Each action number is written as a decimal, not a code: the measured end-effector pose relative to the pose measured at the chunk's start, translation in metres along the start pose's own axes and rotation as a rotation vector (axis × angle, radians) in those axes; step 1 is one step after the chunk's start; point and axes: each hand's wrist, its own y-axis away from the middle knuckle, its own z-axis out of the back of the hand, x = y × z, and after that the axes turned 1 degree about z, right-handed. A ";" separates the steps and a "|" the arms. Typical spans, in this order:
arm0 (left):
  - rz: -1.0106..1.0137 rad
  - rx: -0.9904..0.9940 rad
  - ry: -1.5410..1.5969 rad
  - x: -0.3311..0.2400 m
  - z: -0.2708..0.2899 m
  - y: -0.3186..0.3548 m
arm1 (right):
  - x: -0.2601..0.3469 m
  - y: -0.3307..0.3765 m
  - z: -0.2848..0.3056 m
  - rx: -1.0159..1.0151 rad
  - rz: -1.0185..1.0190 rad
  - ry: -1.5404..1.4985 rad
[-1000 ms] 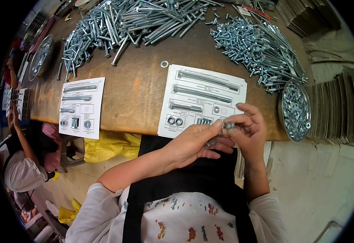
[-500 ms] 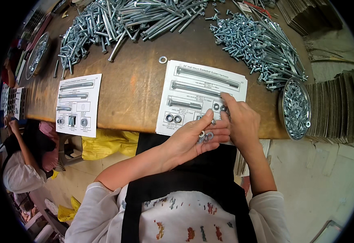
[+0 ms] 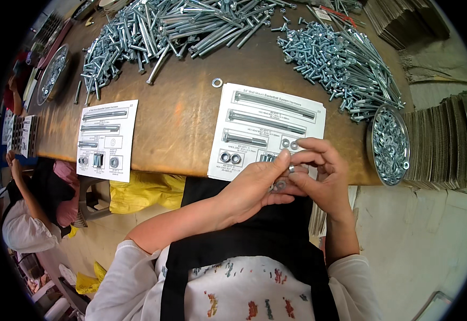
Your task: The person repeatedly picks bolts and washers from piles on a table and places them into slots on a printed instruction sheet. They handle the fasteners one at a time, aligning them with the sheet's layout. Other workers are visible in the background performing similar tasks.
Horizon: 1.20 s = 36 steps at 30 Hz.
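My left hand [image 3: 263, 184] is cupped palm up over the near edge of the table, with several metal washers [image 3: 280, 185] lying in its fingers. Beside it my right hand [image 3: 327, 179] is curled, thumb and fingertips closed around a small shiny nut [image 3: 291, 168] at the tip of my left thumb. Just beyond both hands lies a stack of printed hardware sheets [image 3: 271, 111] with pictures of bolts and nuts. My fingers cover its lower right part. A single washer [image 3: 217, 83] rests on the tabletop by the sheets' far left corner.
Heaps of long bolts [image 3: 206, 24] and shorter bolts [image 3: 329, 61] cover the far side. A metal bowl of washers [image 3: 389, 144] stands at right by stacked cardboard [image 3: 439, 144]. Another sheet [image 3: 107, 142] and bowl [image 3: 53, 75] are at left, with another person [image 3: 30, 214] beyond.
My right hand has drawn back from the sheets and curled its fingers around the nut. My left fingers have folded in somewhat over the washers. The view has shifted slightly.
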 end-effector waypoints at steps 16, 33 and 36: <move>0.028 0.078 0.431 0.014 0.010 -0.014 | 0.019 0.009 0.000 0.185 0.261 0.729; 0.087 0.047 0.179 0.011 0.016 -0.006 | -0.018 0.021 0.007 -0.009 -0.092 -0.209; 0.084 0.024 0.210 0.012 0.015 -0.005 | -0.017 0.021 0.006 -0.011 -0.139 -0.286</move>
